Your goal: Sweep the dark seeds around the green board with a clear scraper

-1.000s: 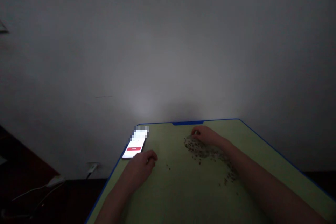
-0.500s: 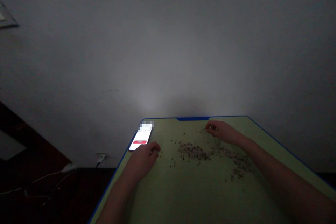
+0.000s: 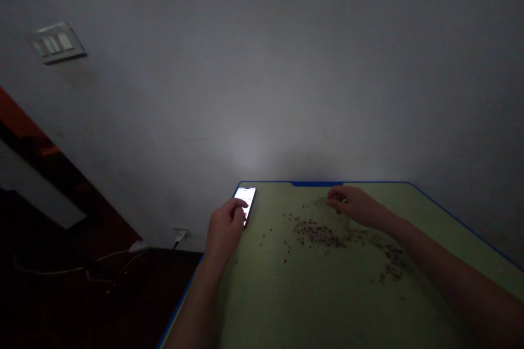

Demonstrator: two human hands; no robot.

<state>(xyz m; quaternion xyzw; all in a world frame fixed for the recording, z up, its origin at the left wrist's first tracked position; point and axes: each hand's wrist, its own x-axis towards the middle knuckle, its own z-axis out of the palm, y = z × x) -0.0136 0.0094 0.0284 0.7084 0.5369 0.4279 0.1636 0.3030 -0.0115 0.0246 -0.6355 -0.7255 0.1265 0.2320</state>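
The room is dim. My left hand (image 3: 224, 226) lies over the lower part of a lit phone (image 3: 246, 196) at the far left corner of a pale green table (image 3: 311, 294) with a blue rim; one finger reaches onto the screen, the others are curled. My right hand (image 3: 355, 207) rests near the table's far edge with its fingers curled together, at the top end of a scatter of small dark grains (image 3: 327, 234). What those fingers hold, if anything, is too small to make out.
A plain grey wall rises right behind the table. A switch plate (image 3: 57, 43) is on the wall at upper left. Below left, a wall socket (image 3: 180, 235) and cables (image 3: 102, 264) lie by the dark floor. The grains trail off toward the right.
My left hand has slid forward from the table onto the phone. My right hand moved away from the grain pile toward the far edge. The view has swung left.
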